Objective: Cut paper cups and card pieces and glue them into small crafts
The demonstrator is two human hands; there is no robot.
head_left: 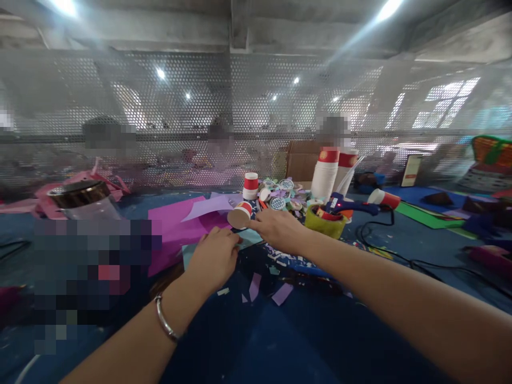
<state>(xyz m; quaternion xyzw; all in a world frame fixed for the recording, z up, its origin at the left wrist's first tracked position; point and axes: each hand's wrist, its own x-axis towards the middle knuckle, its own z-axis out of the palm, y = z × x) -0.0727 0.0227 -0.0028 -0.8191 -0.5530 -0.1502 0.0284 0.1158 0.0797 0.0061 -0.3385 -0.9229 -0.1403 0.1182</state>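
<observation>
A red and white paper cup [244,207] lies on its side in front of my hands, its round end facing me. My right hand [282,230] reaches in from the right, its bent fingers closed at the cup's right edge. My left hand [214,257] rests over a light blue paper sheet [252,238] with its fingers curled. A small red bit shows by its fingertips, too little to name. Behind, purple paper [170,226] and a lilac sheet [208,206] lie on the blue table [256,341]. Paper scraps [283,293] are scattered close by.
A glue gun [352,204] lies across a yellow-green tub [326,224], its black cord trailing right. Stacked paper cups [325,173] stand behind, beside a heap of small paper pieces. A lidded clear container [90,202] stands left. A perforated metal screen [256,106] closes the back.
</observation>
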